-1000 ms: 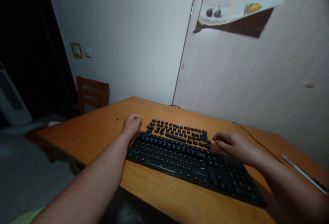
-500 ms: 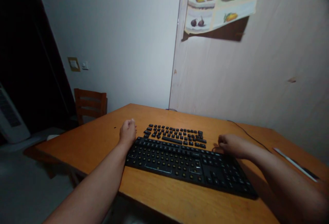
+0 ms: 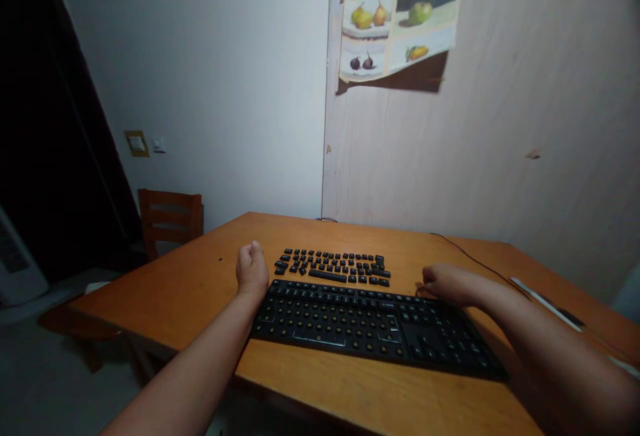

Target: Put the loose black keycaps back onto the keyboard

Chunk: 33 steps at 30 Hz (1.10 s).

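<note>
A black keyboard [image 3: 345, 326] lies on the wooden table [image 3: 320, 396]. Many of its keys are off, leaving rows of small round posts, while the number pad at its right end keeps its keys. My left hand [image 3: 252, 269] is closed in a fist at the keyboard's far left corner, thumb uppermost, with its heel against the edge. Over the far right edge rests my right hand [image 3: 447, 284], fingers curled; a short thin cable [image 3: 420, 291] shows beside them. Whether they hold it is hidden. Loose black keycaps [image 3: 327, 276] lie in rows just behind the keyboard.
A thin dark cord [image 3: 465, 251] crosses the back right of the table. On the right lies a long white strip [image 3: 545, 304]. A tiny dark piece [image 3: 220, 259] sits on the left, beyond which stands a wooden chair [image 3: 170, 216]. Fruit paintings [image 3: 400, 33] hang on the wall.
The view has shifted and tilted slightly. Relative to the loose keycaps, the keyboard has moved a little to the right. Both hands stay closed at its two ends.
</note>
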{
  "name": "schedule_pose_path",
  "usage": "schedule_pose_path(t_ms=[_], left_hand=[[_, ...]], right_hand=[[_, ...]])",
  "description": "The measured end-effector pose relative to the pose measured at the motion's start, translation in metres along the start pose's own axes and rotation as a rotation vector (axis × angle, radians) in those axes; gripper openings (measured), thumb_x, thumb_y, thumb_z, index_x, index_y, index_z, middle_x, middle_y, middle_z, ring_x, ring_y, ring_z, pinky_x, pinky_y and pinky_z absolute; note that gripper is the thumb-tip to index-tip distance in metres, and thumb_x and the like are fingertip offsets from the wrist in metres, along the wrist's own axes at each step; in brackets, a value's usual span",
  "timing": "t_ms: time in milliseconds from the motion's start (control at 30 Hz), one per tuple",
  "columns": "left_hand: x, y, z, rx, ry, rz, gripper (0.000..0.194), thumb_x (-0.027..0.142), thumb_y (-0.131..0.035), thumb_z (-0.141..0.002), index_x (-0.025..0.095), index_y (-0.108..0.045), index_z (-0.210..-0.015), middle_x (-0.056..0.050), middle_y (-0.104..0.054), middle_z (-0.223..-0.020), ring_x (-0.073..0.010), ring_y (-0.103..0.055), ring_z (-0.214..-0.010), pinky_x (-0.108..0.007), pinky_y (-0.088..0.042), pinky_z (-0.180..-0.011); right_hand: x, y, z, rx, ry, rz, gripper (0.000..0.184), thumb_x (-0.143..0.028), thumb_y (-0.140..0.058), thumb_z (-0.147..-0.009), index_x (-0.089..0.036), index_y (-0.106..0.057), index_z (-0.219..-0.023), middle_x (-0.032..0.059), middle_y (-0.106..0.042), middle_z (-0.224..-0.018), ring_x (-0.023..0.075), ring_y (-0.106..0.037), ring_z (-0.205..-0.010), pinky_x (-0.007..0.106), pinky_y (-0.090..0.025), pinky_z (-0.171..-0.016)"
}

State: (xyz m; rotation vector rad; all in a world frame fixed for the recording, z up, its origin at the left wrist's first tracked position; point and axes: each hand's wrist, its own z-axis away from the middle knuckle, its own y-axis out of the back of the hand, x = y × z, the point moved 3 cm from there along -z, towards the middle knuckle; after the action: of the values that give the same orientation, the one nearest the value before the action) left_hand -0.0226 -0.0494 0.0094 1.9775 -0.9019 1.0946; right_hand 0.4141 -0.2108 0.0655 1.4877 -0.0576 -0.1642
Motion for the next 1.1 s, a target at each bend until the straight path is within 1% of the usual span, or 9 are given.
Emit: schedule_pose_path(t_ms=[100, 333, 467, 600, 733, 867, 967, 1033, 1100], left_hand=[[0.012, -0.001, 0.010, 0.032, -0.012, -0.028, 0.042, 0.059, -0.033, -0.095, 0.022, -0.052, -0.094, -0.011, -0.066, -0.101, -0.0244, -0.062, -0.092, -0.036, -0.048, -0.080], [0.036, -0.009, 0.029, 0.113, -0.086, -0.152, 0.035, 0.050, -0.030, -0.097, 0.023, -0.047, -0.080, -0.013, -0.063, -0.094, -0.0291, -0.059, -0.101, -0.041, -0.044, -0.088], [0.044, -0.012, 0.036, 0.172, -0.069, -0.172, 0.035, 0.048, -0.029, -0.097, 0.024, -0.043, -0.076, -0.012, -0.061, -0.089, -0.0300, -0.058, -0.101, -0.042, -0.042, -0.089], [0.041, -0.004, 0.036, 0.226, -0.062, -0.184, 0.034, 0.047, -0.031, -0.097, 0.024, -0.042, -0.075, -0.009, -0.058, -0.085, -0.0285, -0.057, -0.098, -0.040, -0.043, -0.086], [0.027, 0.004, 0.029, 0.292, 0.019, -0.171, 0.038, 0.050, -0.029, -0.098, 0.024, -0.042, -0.074, -0.006, -0.054, -0.077, -0.0252, -0.056, -0.088, -0.037, -0.043, -0.080], [0.014, 0.001, 0.023, 0.331, 0.074, -0.142, 0.038, 0.053, -0.032, -0.096, 0.023, -0.046, -0.078, -0.004, -0.055, -0.077, -0.0211, -0.054, -0.078, -0.033, -0.042, -0.074], [0.009, -0.003, 0.022, 0.289, 0.107, -0.128, 0.040, 0.054, -0.033, -0.095, 0.022, -0.048, -0.076, -0.003, -0.054, -0.075, -0.0192, -0.052, -0.073, -0.031, -0.042, -0.069], [0.008, -0.002, 0.023, 0.302, 0.143, -0.095, 0.037, 0.053, -0.035, -0.093, 0.022, -0.048, -0.078, -0.002, -0.054, -0.075, -0.0182, -0.052, -0.071, -0.029, -0.042, -0.066], [0.007, -0.003, 0.023, 0.189, 0.151, -0.061, 0.034, 0.051, -0.033, -0.092, 0.023, -0.047, -0.081, 0.000, -0.051, -0.071, -0.0172, -0.050, -0.065, -0.028, -0.042, -0.062]], right_hand=[[0.014, -0.001, 0.007, 0.046, -0.030, -0.034, 0.023, -0.036, -0.063, -0.086, -0.016, -0.074, -0.084, 0.0135, -0.076, -0.087, 0.0269, -0.070, -0.079, 0.032, -0.041, -0.063], [0.033, -0.004, 0.025, 0.178, -0.069, -0.129, 0.021, -0.029, -0.061, -0.087, -0.014, -0.071, -0.095, 0.0153, -0.076, -0.096, 0.0269, -0.069, -0.086, 0.032, -0.044, -0.069], [0.033, -0.009, 0.037, 0.279, -0.091, -0.183, 0.033, -0.033, -0.051, -0.093, -0.014, -0.067, -0.114, 0.0158, -0.075, -0.107, 0.0285, -0.069, -0.095, 0.035, -0.046, -0.075], [0.021, -0.015, 0.048, 0.370, -0.068, -0.242, 0.041, -0.040, -0.041, -0.099, -0.017, -0.059, -0.128, 0.0128, -0.073, -0.118, 0.0272, -0.068, -0.104, 0.035, -0.048, -0.082], [-0.002, -0.015, 0.059, 0.464, 0.055, -0.302, 0.042, -0.046, -0.040, -0.101, -0.018, -0.061, -0.125, 0.0130, -0.072, -0.119, 0.0284, -0.067, -0.106, 0.038, -0.049, -0.087], [-0.027, -0.016, 0.074, 0.470, 0.306, -0.323, 0.050, -0.053, -0.051, -0.096, -0.020, -0.061, -0.132, 0.0141, -0.069, -0.125, 0.0308, -0.063, -0.114, 0.044, -0.049, -0.096], [-0.042, -0.022, 0.086, 0.445, 0.509, -0.270, 0.073, -0.062, -0.062, -0.088, -0.023, -0.049, -0.148, 0.0147, -0.060, -0.141, 0.0343, -0.052, -0.131, 0.051, -0.041, -0.110], [-0.050, -0.029, 0.092, 0.413, 0.580, -0.217, 0.091, -0.070, -0.066, -0.081, -0.025, -0.040, -0.156, 0.0148, -0.051, -0.151, 0.0375, -0.043, -0.140, 0.057, -0.032, -0.116], [-0.054, -0.036, 0.094, 0.394, 0.602, -0.170, 0.101, -0.075, -0.067, -0.076, -0.028, -0.033, -0.160, 0.0136, -0.043, -0.159, 0.0404, -0.034, -0.146, 0.062, -0.023, -0.120]])
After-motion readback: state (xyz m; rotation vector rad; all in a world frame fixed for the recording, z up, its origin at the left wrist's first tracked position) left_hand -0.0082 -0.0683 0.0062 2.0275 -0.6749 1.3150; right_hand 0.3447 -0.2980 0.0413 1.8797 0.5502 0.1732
